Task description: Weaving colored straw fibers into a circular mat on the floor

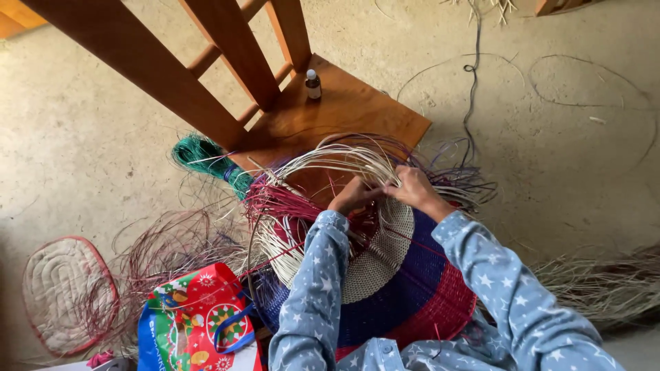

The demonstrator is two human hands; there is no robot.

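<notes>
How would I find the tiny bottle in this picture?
Look for the big wooden chair above the person's hands. On its brown wooden seat, beside a back slat, stands a small dark glass bottle with a white cap. It is the only upright, hard thing there; everything nearby is loose weaving strands.

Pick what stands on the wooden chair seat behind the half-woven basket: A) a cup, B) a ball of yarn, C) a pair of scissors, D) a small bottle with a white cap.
D: a small bottle with a white cap stands upright on the wooden chair seat, beyond the basket that both hands work on.
</notes>
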